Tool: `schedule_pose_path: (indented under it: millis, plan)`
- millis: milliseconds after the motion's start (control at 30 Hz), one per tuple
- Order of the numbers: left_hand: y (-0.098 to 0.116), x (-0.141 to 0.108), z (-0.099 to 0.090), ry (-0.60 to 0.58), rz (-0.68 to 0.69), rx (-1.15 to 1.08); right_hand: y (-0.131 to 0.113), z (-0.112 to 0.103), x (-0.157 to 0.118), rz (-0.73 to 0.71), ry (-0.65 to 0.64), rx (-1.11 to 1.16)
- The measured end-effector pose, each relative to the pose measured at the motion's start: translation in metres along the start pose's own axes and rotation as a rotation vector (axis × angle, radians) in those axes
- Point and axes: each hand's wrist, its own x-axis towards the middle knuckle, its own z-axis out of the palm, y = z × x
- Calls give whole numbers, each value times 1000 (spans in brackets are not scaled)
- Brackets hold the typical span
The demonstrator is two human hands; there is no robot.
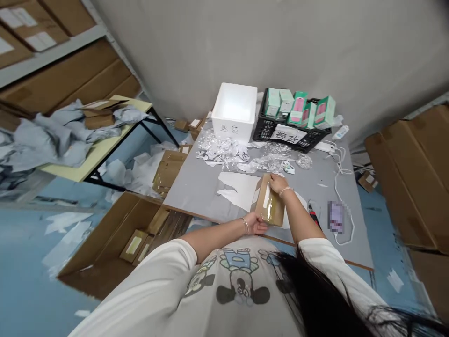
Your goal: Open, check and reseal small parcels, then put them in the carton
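Observation:
A taped cardboard box (275,208) is tilted up near the front edge of the grey table (196,187). My left hand (256,223) grips its lower left corner, fingers curled under it. My right hand (278,183) is closed on the box's far top edge. Clear tape shines on the face turned to me. Torn white paper (242,187) lies flat under and beside the box. Just right of my right forearm rests a red and black handled tool (313,215), partly hidden.
A white foam bin (234,112) and a black crate (298,135) of green boxes stand at the back. Crumpled plastic (266,159) lies before them. A phone-like blurred item (336,217) and white cable are at right. An open carton (101,243) sits on the floor left.

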Motion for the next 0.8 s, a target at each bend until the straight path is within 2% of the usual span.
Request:
schedule_pose_path:
  millis: [100, 167, 267, 333, 400, 500, 633, 700, 800]
  plan:
    - [9, -19, -25, 53, -23, 173, -17, -2, 12, -3, -5, -6]
    - [18, -37, -45, 67, 58, 132, -48, -7, 25, -58, 42, -20]
    - [32, -74, -86, 105, 269, -91, -127, -6, 43, -276, 84, 11]
    - [33, -104, -123, 195, 420, -262, -195, 7, 46, -473, 23, 41]
    - [22, -137, -168, 310, 542, -441, -264, 30, 38, -664, -83, 39]
    - [-18, -185, -240, 466, 649, -707, -356, 77, 10, -882, -252, -4]
    - [-97, -235, -333, 641, 688, -946, -455, 152, -34, -1062, -468, -20]
    - [-136, -255, -377, 738, 672, -1015, -498, 193, -53, -1073, -558, -19]
    - [-183, -280, -444, 854, 627, -1073, -555, 256, -75, -1004, -660, -43]
